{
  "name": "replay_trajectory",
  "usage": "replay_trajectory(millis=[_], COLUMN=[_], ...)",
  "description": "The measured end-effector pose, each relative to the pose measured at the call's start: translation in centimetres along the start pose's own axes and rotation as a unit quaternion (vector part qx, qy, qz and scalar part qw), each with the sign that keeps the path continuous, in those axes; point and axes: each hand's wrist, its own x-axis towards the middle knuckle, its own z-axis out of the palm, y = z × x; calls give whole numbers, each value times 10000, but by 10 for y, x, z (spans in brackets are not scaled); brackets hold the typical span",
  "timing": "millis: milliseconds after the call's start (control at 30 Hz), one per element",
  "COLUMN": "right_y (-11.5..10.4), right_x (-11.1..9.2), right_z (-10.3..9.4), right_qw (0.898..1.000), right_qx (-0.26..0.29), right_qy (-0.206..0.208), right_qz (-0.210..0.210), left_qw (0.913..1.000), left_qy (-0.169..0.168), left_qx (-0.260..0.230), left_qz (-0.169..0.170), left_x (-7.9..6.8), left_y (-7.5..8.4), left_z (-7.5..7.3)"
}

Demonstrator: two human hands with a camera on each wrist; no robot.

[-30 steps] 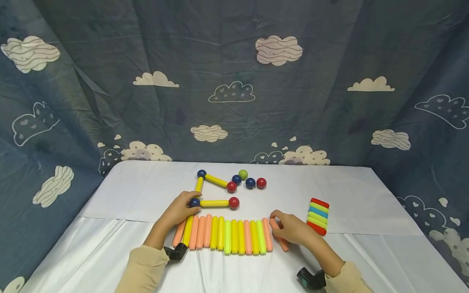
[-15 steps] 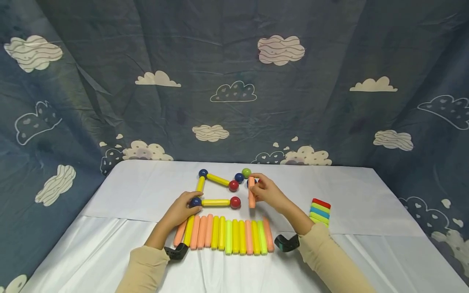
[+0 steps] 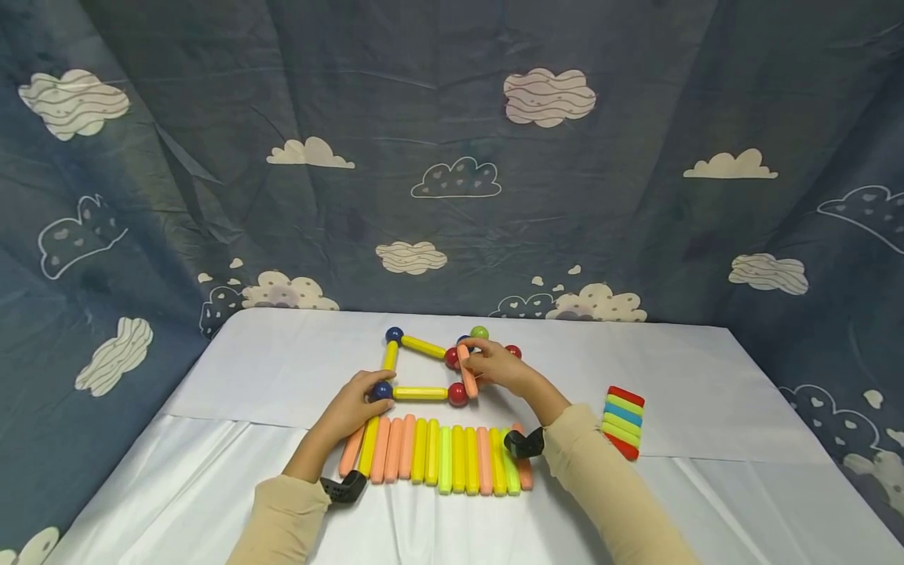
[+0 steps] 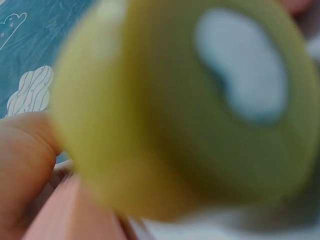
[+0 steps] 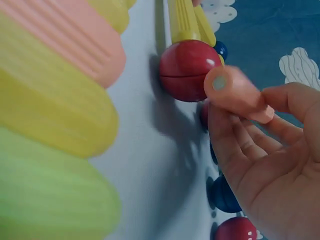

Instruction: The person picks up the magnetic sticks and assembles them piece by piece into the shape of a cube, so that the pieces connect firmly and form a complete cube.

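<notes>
My right hand [image 3: 500, 369] pinches an orange stick [image 3: 467, 372] between thumb and fingers, beside two red balls. In the right wrist view the end of this orange stick [image 5: 240, 95] shows a small metallic disc, close to a red ball [image 5: 185, 70]; contact is unclear. Around the near-left blue ball [image 3: 382, 391] my left hand [image 3: 355, 404] holds its thumb and fingers. From that ball a yellow stick [image 3: 420, 393] runs to the near red ball [image 3: 457, 395]. Another yellow stick [image 3: 424, 348] joins the far blue ball [image 3: 394, 335] to the far red ball [image 3: 452, 358].
A row of orange, yellow and green sticks [image 3: 458, 461] lies in front of the hands. Shorter coloured sticks [image 3: 623, 420] lie grouped at the right. Behind the right hand are a green ball [image 3: 479, 333] and a red ball [image 3: 514, 351]. A cloud-patterned cloth hangs behind the table.
My right hand has picked the orange stick from the row's right end and carried it up and left to the red balls. The left hand has stayed at the blue ball.
</notes>
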Motion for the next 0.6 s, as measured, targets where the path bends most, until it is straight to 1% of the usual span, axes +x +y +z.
replay_trajectory(millis=[133, 233, 400, 533, 600], right_y=[0, 1, 6, 7, 7], right_x=[4, 6, 9, 9, 9], right_z=[3, 4, 3, 2, 3], right_qw=[9994, 9989, 9982, 9981, 9976], right_qx=[16, 143, 424, 481, 514], right_qy=[299, 410, 393, 384, 455], right_qz=[156, 200, 126, -20, -55], left_qw=[10000, 10000, 10000, 10000, 9999], left_qy=[-19, -32, -23, -20, -16], left_qx=[-29, -49, -37, -74, -94], left_qz=[-9, -10, 10, -44, -54], left_x=[-1, -1, -2, -1, -1], left_y=[1, 1, 0, 1, 1], left_z=[-1, -1, 0, 0, -1])
